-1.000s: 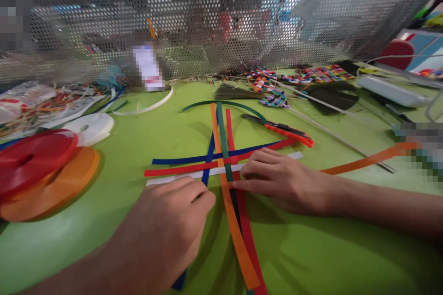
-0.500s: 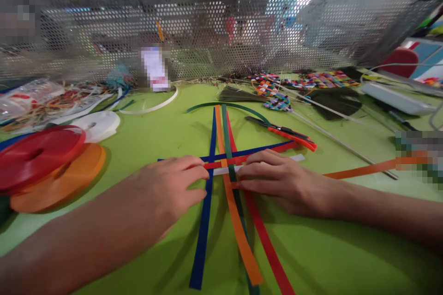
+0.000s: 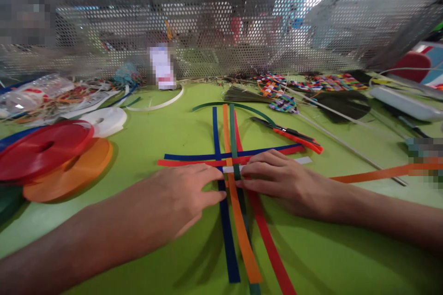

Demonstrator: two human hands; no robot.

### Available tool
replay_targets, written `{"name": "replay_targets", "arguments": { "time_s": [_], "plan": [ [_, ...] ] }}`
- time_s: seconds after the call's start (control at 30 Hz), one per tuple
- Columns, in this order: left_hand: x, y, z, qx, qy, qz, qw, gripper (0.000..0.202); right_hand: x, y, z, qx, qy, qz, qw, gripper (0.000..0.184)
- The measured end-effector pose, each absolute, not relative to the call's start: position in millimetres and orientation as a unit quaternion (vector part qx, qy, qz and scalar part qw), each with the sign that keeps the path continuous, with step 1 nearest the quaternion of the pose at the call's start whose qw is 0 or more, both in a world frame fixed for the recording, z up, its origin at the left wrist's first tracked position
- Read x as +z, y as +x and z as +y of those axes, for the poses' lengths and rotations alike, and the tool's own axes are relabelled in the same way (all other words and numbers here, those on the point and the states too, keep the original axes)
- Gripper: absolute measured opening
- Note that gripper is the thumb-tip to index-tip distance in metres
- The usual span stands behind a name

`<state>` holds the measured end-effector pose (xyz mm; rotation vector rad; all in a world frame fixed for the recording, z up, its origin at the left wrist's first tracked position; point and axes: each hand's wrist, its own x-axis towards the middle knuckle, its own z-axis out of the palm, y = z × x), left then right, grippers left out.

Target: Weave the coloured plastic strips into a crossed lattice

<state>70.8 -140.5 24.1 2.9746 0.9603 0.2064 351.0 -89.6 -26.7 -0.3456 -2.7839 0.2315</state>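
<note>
Flat coloured strips cross in a loose weave in front of me. The fingertips of my left hand (image 3: 188, 191) close around the upright blue strip (image 3: 228, 249) near the crossing, its thumb below the index finger. My right hand (image 3: 282, 179) bends over the crossing's right side, fingers pressing on the strips. From beneath it a long orange strip (image 3: 363, 174) runs right. An upright orange strip (image 3: 244, 239), a green strip (image 3: 233, 131) and a red strip (image 3: 272, 244) pass between the hands. Crosswise lie a blue strip (image 3: 187, 157), a red strip (image 3: 176, 162) and a white strip (image 3: 228, 170).
Red (image 3: 69, 147), orange (image 3: 93, 161) and white (image 3: 116, 122) strip rolls lie left. An orange-and-black cutter (image 3: 294, 136) rests beyond my right hand. Woven multicoloured pieces (image 3: 282, 101) and a thin rod (image 3: 363, 156) are farther right. A perforated metal panel (image 3: 207, 60) stands behind.
My left hand has shifted right, closer to the right hand. The upright blue strip's near end has swung right, and the left ends of the crosswise strips are uncovered. The view has shifted slightly.
</note>
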Motion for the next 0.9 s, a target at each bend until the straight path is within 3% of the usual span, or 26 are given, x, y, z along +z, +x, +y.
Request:
{"name": "replay_targets", "arguments": {
  "time_s": [0.33,0.53,0.9],
  "plan": [
    [21.1,70.0,-138.1,0.000,0.961,0.277,0.008,0.032,-27.2,349.1,-89.0,0.074,-0.118,-0.974,0.177,0.041],
    [23.7,74.3,-138.3,0.019,0.964,0.265,-0.021,0.029,-26.0,347.2,-89.3,0.076,-0.125,-0.972,0.183,0.040],
    [22.1,71.7,-133.2,0.031,0.966,0.258,0.016,0.026,-26.1,347.6,-88.9,0.087,-0.140,-0.972,0.170,0.037]
  ]
}}
